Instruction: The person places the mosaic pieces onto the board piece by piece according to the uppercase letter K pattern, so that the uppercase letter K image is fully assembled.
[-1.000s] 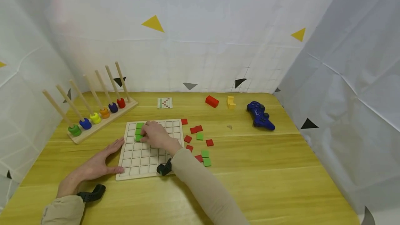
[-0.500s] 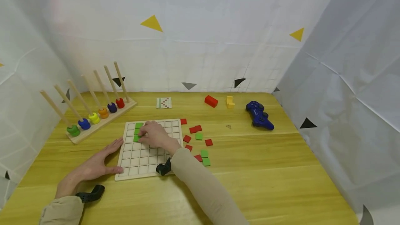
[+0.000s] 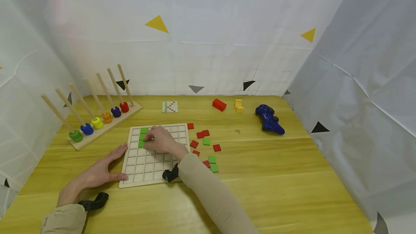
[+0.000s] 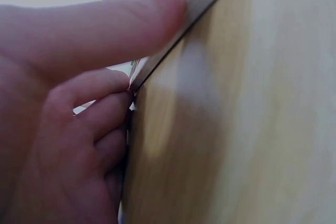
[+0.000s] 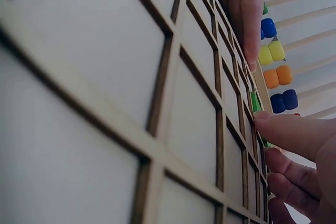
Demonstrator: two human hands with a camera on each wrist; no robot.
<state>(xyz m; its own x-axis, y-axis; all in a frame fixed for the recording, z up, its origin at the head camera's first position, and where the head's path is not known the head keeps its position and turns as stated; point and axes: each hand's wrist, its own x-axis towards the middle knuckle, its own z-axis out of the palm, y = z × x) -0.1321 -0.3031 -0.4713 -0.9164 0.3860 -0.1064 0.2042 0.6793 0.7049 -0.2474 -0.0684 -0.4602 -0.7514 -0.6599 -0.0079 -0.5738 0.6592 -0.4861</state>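
A pale wooden grid board (image 3: 139, 169) lies on the table, with several green tiles (image 3: 143, 130) in its upper left cells. My right hand (image 3: 161, 142) reaches over the board from the right, thumb and fingers bent down at those tiles. In the right wrist view, a green tile (image 5: 266, 143) shows between the thumb and the index finger, which pinch it low at the grid. My left hand (image 3: 99, 172) lies spread at the board's left side. Its thumb rests on the lower left corner and its fingertips touch the edge higher up.
Loose red tiles (image 3: 216, 148) and green tiles (image 3: 212, 159) lie right of the board. Behind it are a small pattern card (image 3: 170, 107), a red block (image 3: 219, 104) and a yellow piece (image 3: 239, 106). A pegged bead stand (image 3: 105, 125) stands left, a blue game controller (image 3: 269, 119) right.
Fingertips of my right hand have shifted very slightly left over the green tiles. The left hand keeps its place at the board's edge.
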